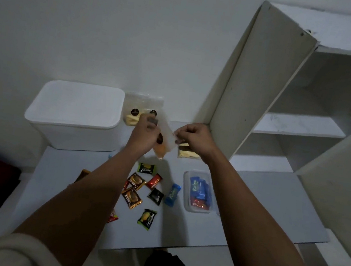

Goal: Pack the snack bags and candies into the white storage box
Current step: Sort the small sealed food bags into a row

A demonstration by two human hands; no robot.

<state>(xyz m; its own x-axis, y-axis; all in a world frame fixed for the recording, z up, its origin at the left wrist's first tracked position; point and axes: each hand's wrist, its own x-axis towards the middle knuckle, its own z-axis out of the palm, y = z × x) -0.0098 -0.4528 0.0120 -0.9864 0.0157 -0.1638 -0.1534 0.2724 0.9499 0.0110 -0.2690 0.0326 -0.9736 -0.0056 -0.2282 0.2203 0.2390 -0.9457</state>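
2 hands hold 1 clear snack bag (164, 141) above the far middle of the grey worktop (262, 198). The left hand (145, 131) has its grip curled around the bag's left side; the right hand (194, 136) pinches its right edge. The white storage box (74, 115), lid on, sits at the far left. 2 more snack bags (137, 109) stand just right of the box, and another bag (187, 153) lies below the right hand. Wrapped candies (139, 186) are scattered nearer, beside a clear tub (200, 191) of blue and red candies on the right.
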